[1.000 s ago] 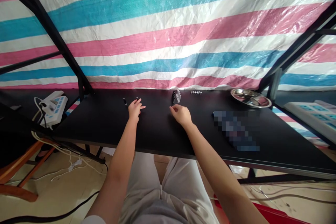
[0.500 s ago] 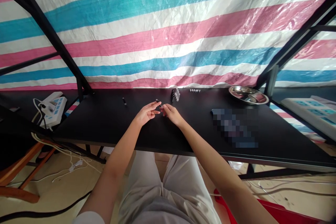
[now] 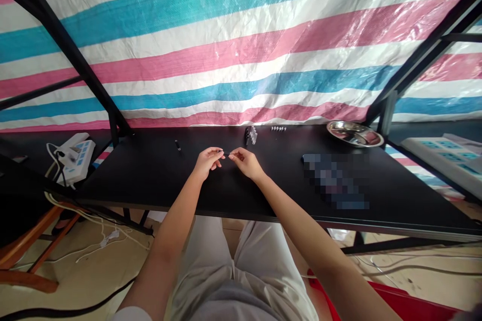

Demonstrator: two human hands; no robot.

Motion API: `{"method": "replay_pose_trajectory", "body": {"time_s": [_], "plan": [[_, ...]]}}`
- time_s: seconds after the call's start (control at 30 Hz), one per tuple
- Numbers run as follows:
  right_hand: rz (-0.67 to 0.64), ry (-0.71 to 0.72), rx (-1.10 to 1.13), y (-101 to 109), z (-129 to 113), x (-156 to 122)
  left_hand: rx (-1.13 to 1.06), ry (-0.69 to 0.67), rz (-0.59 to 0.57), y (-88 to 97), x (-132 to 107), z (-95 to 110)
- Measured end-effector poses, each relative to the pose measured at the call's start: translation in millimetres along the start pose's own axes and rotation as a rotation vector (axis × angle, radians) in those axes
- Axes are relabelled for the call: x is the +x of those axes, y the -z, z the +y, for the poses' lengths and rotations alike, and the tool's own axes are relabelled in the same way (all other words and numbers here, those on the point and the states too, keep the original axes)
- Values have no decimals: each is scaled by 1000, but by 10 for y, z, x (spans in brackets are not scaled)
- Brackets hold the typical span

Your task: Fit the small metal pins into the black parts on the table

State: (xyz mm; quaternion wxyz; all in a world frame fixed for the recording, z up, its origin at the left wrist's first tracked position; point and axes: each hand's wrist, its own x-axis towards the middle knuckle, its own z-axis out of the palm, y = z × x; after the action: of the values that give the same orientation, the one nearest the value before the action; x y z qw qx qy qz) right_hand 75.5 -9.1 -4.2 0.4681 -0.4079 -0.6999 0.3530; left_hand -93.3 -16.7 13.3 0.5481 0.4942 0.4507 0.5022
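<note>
Over the middle of the black table, my left hand (image 3: 207, 162) and my right hand (image 3: 247, 162) face each other with fingertips pinched. A small black tube (image 3: 226, 153) spans the gap between them, gripped at one end by each hand. Its finer details are too small to make out. A similar short black tube with a pale end (image 3: 177, 145) lies on the table to the left. Beyond my right hand sit small black pieces (image 3: 247, 136) and a group of clear plastic pieces (image 3: 253, 135). Several tiny silvery pieces (image 3: 278, 129) form a row farther right.
A shiny metal dish (image 3: 354, 134) rests at the table's back right. Nearer lies a blurred-out dark flat object (image 3: 334, 181). White power strips stand left (image 3: 77, 160) and right (image 3: 444, 158) of the black table (image 3: 143, 175). A striped tarp (image 3: 241, 55) hangs behind.
The black tube has turned from slanted to nearly level. My left fingers, spread before, have closed around its end, and my right hand has shifted slightly.
</note>
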Motion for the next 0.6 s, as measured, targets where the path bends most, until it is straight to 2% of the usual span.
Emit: {"method": "replay_pose_trajectory", "body": {"time_s": [0.13,0.27,0.4,0.6], "plan": [[33,30,-94,16,-16,-23,89,-86,15,-10,-11,-8],[20,-15,-101,46,-48,-36,121,-106,-16,-39,-37,10],[52,9,-147,64,-86,-39,145,-128,-52,-59,-46,-2],[71,57,-210,45,-134,-51,177,-162,7,-71,-25,-42]]}}
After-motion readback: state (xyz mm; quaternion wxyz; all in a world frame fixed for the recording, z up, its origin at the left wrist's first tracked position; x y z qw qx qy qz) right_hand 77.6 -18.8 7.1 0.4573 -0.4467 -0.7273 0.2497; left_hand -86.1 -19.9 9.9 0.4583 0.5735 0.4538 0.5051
